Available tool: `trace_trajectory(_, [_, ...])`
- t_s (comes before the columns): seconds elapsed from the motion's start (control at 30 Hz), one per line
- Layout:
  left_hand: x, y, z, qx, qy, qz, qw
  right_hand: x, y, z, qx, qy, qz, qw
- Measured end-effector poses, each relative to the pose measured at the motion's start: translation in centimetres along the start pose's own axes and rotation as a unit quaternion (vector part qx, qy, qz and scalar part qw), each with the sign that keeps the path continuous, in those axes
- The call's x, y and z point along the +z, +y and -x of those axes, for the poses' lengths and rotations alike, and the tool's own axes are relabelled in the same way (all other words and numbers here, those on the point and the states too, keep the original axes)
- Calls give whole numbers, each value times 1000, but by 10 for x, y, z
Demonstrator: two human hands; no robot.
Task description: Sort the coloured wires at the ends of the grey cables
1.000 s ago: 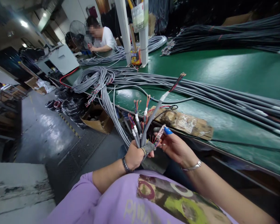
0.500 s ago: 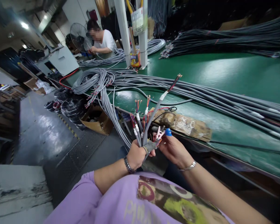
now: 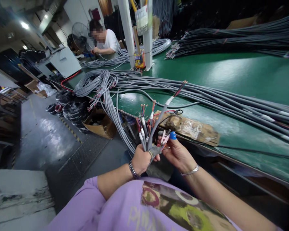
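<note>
Green table (image 3: 243,69): long grey cables (image 3: 202,93) across it
Left hand (image 3: 141,159): wrapped round a cable bunch (image 3: 162,113), near the table's edge
Right hand (image 3: 177,154): pinching a pink tool (image 3: 165,138) beside it
Bunch's ends (image 3: 169,101): several look stripped to coloured wires (image 3: 144,110); remaining count, cannot tell

It was a factory workshop for cable work, as shown by the long green counter (image 3: 221,70) laden with grey cables (image 3: 207,93), the dark cable stacks (image 3: 231,40) beyond, plastic-wrapped bundles (image 3: 74,110) on a floor (image 3: 43,125) marked with a striped band (image 3: 71,129), and a big fan (image 3: 78,35) near a co-worker (image 3: 111,41).
</note>
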State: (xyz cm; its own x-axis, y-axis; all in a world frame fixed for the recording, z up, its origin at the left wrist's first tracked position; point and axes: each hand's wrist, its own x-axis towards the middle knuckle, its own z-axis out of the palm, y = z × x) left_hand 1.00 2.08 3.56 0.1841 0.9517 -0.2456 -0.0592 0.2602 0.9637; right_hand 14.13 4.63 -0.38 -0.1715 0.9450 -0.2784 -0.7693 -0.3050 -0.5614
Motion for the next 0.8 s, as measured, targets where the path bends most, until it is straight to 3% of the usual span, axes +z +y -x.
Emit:
trace_trajectory(0.33, [1,1,-1,3,-1,-2,1000,4,-1,-1,-9,21,-20,1000])
trace_trajectory(0.53, [1,-2,0,12,7,17,1000,5,0,3,-5,-33,-5,999])
trace_trajectory(0.8, [-5,-8,5,38,-3,19,999,-9,3,10,19,-56,20,998])
